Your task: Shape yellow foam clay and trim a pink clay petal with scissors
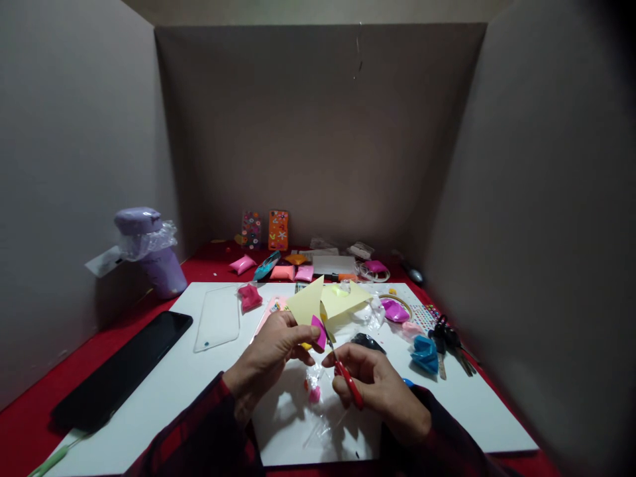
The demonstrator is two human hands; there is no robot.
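Note:
Near the middle of the white board, my left hand [275,348] pinches a pale yellow sheet of paper [307,303] together with a small magenta piece [318,331]. My right hand [380,384] grips red-handled scissors [349,384], whose blades point up and left against the edge of the magenta piece. Another pale yellow sheet [342,299] shows just behind the blades. Below the hands, a clear plastic wrapper [314,377] with a bit of pink material lies on the board.
A black phone [124,371] and a clear phone case [217,318] lie left on the white board [477,411]. A purple bottle [156,255] stands at the far left. Keys [450,341] and a blue packet [424,354] are at right. Decorated cases [278,230] lean behind, near colored packets.

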